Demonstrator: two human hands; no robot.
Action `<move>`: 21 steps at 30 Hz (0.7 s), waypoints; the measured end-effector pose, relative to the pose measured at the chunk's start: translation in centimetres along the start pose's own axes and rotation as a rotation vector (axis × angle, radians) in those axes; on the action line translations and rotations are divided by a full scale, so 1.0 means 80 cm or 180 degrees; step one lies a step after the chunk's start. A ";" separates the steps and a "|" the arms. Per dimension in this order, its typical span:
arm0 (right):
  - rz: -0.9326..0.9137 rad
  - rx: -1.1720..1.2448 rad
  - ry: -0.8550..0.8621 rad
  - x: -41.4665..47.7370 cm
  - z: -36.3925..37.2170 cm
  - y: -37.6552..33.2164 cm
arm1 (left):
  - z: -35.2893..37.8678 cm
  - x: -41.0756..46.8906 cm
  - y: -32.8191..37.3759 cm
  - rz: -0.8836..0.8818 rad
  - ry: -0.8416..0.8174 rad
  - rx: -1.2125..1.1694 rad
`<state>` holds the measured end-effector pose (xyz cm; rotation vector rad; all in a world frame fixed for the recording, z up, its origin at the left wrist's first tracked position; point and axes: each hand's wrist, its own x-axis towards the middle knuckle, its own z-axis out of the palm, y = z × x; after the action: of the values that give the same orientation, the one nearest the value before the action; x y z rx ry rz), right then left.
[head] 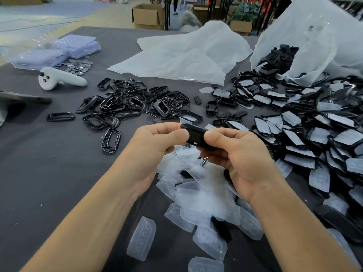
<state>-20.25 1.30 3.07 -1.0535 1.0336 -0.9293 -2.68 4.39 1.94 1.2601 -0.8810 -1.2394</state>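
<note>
Shell (196, 137) pinched by left hand (155, 142) and right hand (239, 156), above table (49, 173). Frames (133, 101) and clear pads (202, 195) lie in separate heaps, probably sorted. Big mixed pile (318, 138) left; roughly midway.

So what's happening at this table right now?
A person is working through small plastic parts at a dark grey table. The left hand and right hand both pinch one small black plastic shell between thumbs and fingers, above a loose pile of translucent rubbery button pads. A heap of glossy black open frames lies to the left. A larger heap of black shells with translucent pads on them spreads to the right, beside an open white plastic bag.
</note>
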 end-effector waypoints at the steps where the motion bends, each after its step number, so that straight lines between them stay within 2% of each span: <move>1: -0.0061 -0.0030 -0.0015 0.000 0.000 0.000 | 0.000 0.000 0.000 0.0032 0.0005 0.0033; 8: -0.0493 -0.0208 -0.0308 0.000 -0.006 -0.002 | -0.003 0.000 0.001 0.0345 -0.0322 -0.0243; 13: -0.0649 -0.0323 -0.0291 0.006 -0.010 0.001 | -0.002 0.002 0.000 0.0477 -0.0201 -0.0027; 15: -0.0930 -0.0787 0.0075 0.010 -0.016 0.003 | -0.003 0.002 -0.004 0.0540 0.0165 0.0553; 18: -0.1520 -0.2096 0.1058 0.014 -0.036 0.004 | -0.003 0.002 -0.011 0.0801 0.0696 0.1931; 21: -0.1829 -0.2933 0.2023 0.019 -0.060 0.001 | -0.001 0.002 -0.013 0.0982 0.0879 0.2574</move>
<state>-24.46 -1.18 1.93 -1.9539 1.8274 -1.3329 -2.79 4.40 0.90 1.7789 -1.3693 -0.4325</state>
